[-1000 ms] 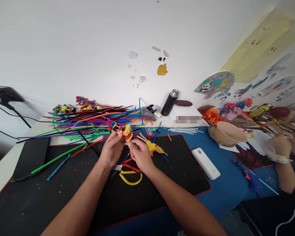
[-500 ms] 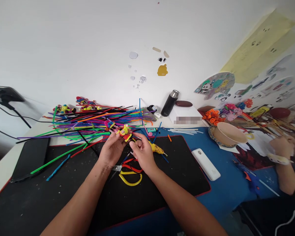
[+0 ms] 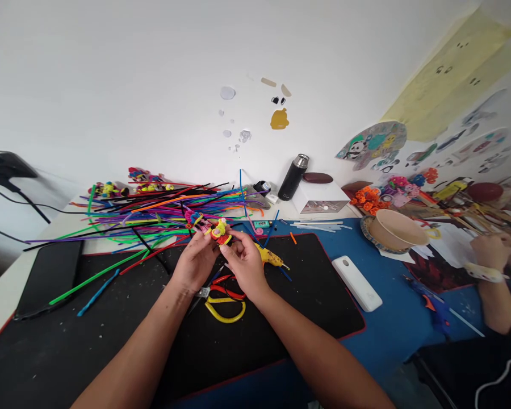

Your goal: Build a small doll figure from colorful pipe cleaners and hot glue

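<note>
My left hand [image 3: 195, 262] and my right hand [image 3: 246, 262] are both closed on a small yellow and red pipe-cleaner figure [image 3: 220, 232], held above the black mat. My right thumb presses its lower side, while the left fingers support it from the other side. A pink and blue pipe-cleaner figure [image 3: 195, 219] shows just past my left fingertips; I cannot tell whether that hand touches it. Below the hands lie scissors with yellow handles [image 3: 225, 315] and a red-handled tool [image 3: 227, 289]. A yellow glue gun [image 3: 271, 257] sits beyond my right hand, partly hidden by it.
Loose pipe cleaners [image 3: 170, 204] are heaped at the back. A phone [image 3: 51, 278] lies left, a white power bank [image 3: 356, 283] right. Behind stand a black flask [image 3: 293, 177] and a beige bowl [image 3: 398, 230]. A co-worker's hand [image 3: 489, 253] is at the far right.
My right fingers have moved up and left onto the yellow and red figure, which has turned slightly and shifted right. The view has shifted a little.
</note>
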